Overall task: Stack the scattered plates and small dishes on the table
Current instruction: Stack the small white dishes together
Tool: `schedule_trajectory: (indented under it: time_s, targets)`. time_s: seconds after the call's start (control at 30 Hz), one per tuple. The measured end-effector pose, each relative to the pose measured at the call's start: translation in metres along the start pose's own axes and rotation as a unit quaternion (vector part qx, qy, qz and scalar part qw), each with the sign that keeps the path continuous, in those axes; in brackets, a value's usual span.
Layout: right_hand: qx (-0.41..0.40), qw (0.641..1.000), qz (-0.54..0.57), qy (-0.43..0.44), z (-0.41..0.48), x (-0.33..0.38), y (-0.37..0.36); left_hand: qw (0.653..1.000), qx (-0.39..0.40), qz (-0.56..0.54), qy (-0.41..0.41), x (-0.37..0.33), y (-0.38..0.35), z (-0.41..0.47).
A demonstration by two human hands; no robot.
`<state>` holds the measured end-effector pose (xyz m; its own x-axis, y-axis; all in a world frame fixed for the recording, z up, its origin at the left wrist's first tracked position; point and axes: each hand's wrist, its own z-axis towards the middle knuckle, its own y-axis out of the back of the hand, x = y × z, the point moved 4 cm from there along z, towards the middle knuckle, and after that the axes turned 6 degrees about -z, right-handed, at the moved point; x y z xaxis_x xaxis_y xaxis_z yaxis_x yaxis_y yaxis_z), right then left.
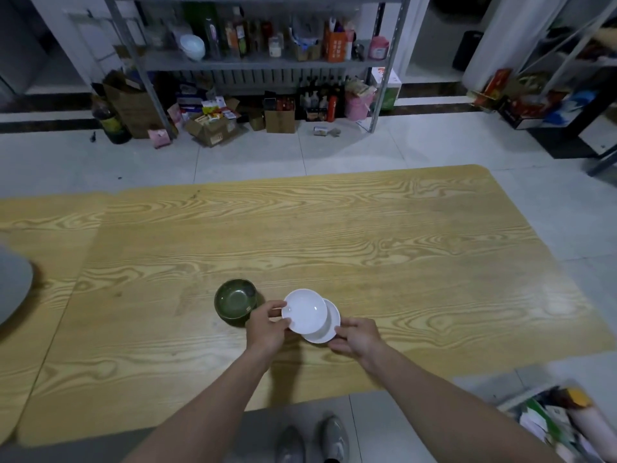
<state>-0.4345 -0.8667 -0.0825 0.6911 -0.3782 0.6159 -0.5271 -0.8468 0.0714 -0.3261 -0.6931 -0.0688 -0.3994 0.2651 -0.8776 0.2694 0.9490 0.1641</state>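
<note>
Pinches the upper dish (305, 310) by its left rim with the left hand (267, 325), thumb on top. Touches the right edge of the lower dish (329, 329) with the right hand (359, 335); gripping or merely steadying, cannot tell. Works near the front of the table (334, 228), just right of the green bowl (235, 300). Best to slide the upper dish rightward until centred, lower it level, and let go only once nested.

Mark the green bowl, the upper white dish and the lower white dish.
green bowl (235, 300): head view, inner bottom
upper white dish (305, 310): head view, centre
lower white dish (329, 329): head view, exposed right side
</note>
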Motion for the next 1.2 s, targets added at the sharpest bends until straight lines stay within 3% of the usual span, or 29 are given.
schedule_trajectory:
  time_s: [0.57,0.8,1.1,1.2]
  targets:
    - [0.000,1.000,0.005,-0.020,0.002,-0.002,0.009,0.986,0.034,0.137,-0.085,0.007,-0.024,0.000]
    - [0.009,1.000,0.001,-0.011,0.001,0.001,0.010,0.984,0.024,0.163,-0.065,0.015,-0.029,0.003]
    - [0.013,0.999,-0.052,-0.002,-0.006,0.007,0.013,0.976,0.028,0.203,-0.078,0.011,-0.033,-0.001]
    - [-0.002,0.992,-0.127,0.027,-0.007,0.010,0.015,0.968,0.032,0.223,-0.107,0.002,-0.031,-0.004]
